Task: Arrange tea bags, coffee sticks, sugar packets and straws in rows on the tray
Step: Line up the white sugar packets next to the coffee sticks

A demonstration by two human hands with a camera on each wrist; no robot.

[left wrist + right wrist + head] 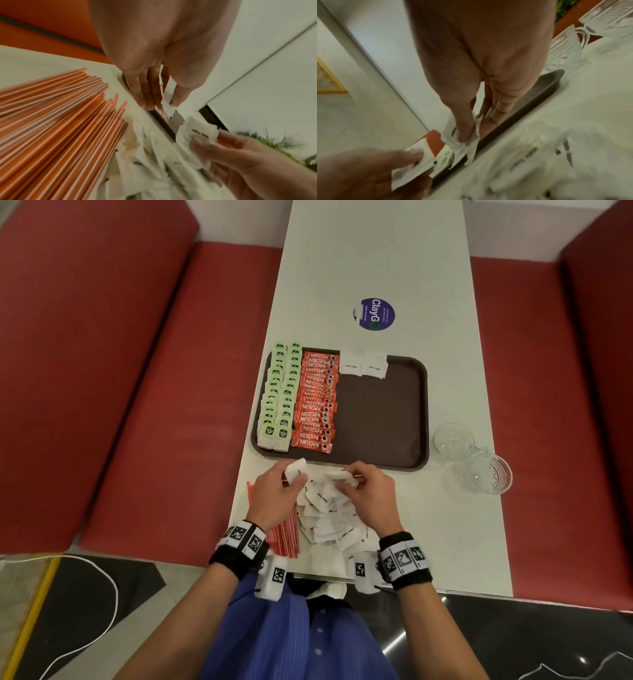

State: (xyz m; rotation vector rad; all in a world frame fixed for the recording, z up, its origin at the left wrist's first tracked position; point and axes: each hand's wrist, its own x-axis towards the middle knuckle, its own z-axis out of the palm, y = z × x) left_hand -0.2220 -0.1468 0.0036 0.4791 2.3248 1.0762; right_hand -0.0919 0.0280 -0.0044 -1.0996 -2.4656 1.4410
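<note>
A brown tray [387,419] holds two rows of green tea bags [279,395], a row of orange coffee sticks [317,402] and two white sugar packets [363,364] at its far edge. Just in front of the tray, my left hand [284,491] pinches a white sugar packet [295,469] between thumb and fingers. My right hand [366,491] pinches another sugar packet [339,477], seen too in the right wrist view [453,132]. A loose heap of sugar packets [329,518] lies under both hands. Orange straws [284,535] lie left of the heap.
Two clear glass cups [454,440] [484,474] stand right of the tray near the table's right edge. A round blue sticker [375,314] sits on the white table [376,261] beyond the tray. Red bench seats [137,405] flank the table.
</note>
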